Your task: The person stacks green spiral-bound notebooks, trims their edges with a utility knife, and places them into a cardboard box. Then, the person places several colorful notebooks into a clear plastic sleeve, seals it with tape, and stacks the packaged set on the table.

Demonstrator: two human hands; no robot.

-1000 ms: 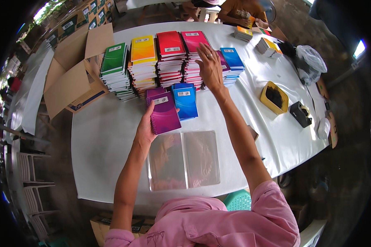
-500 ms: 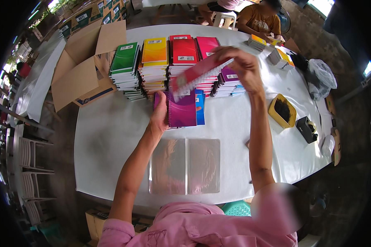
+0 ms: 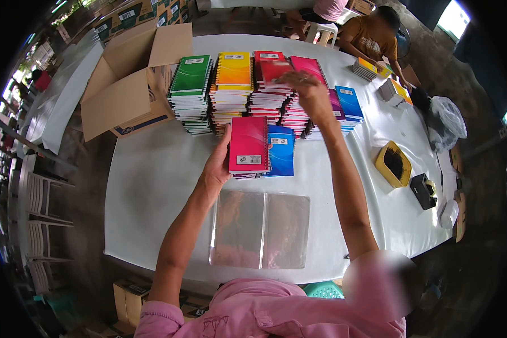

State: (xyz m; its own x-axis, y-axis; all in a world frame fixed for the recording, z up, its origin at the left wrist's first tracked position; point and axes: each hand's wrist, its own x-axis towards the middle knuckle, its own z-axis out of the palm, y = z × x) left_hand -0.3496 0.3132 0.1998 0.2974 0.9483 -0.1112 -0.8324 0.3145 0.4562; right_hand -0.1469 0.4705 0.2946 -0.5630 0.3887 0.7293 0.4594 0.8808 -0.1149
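My left hand [image 3: 216, 162] grips a small pile of spiral notebooks by its left side, thumb along the edge. A pink notebook [image 3: 249, 141] lies on top. A blue notebook [image 3: 281, 152] sticks out to the right underneath, and a sliver of purple shows at the bottom. Over the red notebook stack [image 3: 266, 101], my right hand [image 3: 307, 87] pinches a red notebook [image 3: 277, 71], smeared by motion. Green [image 3: 190, 76], yellow [image 3: 232, 70], pink [image 3: 310, 70] and blue [image 3: 348, 103] stacks stand alongside, with a purple one partly hidden. Nearer me, a clear plastic cover [image 3: 239, 231] lies spread flat.
At the table's left edge stands an open cardboard box [image 3: 115, 107]. A yellow tub [image 3: 393, 164] with dark contents and a black tape dispenser [image 3: 422, 191] sit at the right. Across the table, a person [image 3: 372, 39] handles notebooks beside small piles [image 3: 397, 93] and a plastic bag [image 3: 446, 115].
The pink notebook from my right hand now lies on the pile in my left hand, covering the purple one. My right hand has moved up and left to the red stack.
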